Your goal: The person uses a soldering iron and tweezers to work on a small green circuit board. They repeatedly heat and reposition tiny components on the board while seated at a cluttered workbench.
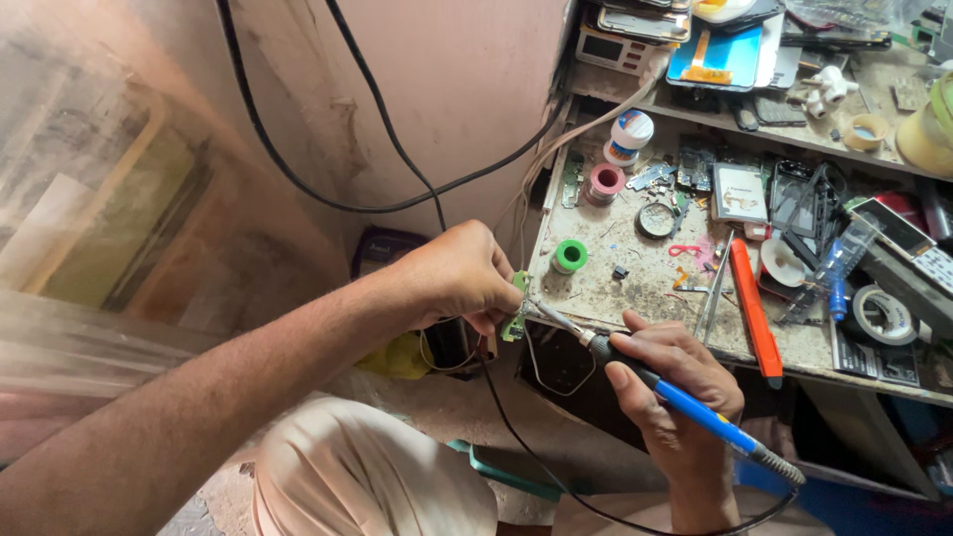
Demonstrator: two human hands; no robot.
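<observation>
My left hand (459,276) pinches a small green circuit board (515,306) at the near left corner of a cluttered workbench (635,288). My right hand (675,397) grips a soldering iron with a blue and black handle (685,405). Its metal tip (544,311) touches the board just below my left fingers. The iron's black cord runs from the handle's rear down to the floor. Thin wires hang from the board.
On the bench lie a green spool (570,255), a pink spool (606,182), a white jar with a blue band (629,136), an orange tool (754,310), tweezers (715,288), a tape roll (883,316) and phone parts. A shelf behind holds screens. Black cables cross the pink wall.
</observation>
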